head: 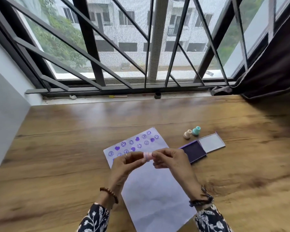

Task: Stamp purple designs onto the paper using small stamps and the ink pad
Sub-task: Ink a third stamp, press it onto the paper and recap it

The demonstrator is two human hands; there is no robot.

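**Between prints: pink stamp held in both hands above the sheet**

Paper point(156, 190) lies slanted on the wooden tabletop point(57, 139); its far end carries purple prints, smiley faces and solid hearts in rough rows point(134, 143); the near part, most of the sheet, is blank.

Left hand point(124, 163) and right hand point(169, 159) meet above the sheet, near the printed end; fingertips of both pinch a small pink stamp point(147, 156) between them, one hand at each end; the stamp lies roughly sideways, clear of the paper; its printing face is hidden by the fingers, so I cannot tell which design it carries or whether it is inked; possibly a cap is coming off or going on, not discernible.

Ink pad point(193, 152) sits open just to the right of the sheet, near the right hand, dark purple surface exposed; its lid point(210, 142) folded back beyond it. Two more stamps stand upright beyond the pad: a cream stamp point(187, 134) and a teal stamp point(196, 130), close together, untouched.

Judgement: task partly done; the step in hand looks like readying the pink stamp, not printing.

Next move calls for: one hand taking the stamp alone, face down; a flat press on the pad; then a straight, square press on bare paper nearer than the present rows, without sliding; the free hand could steady the sheet.
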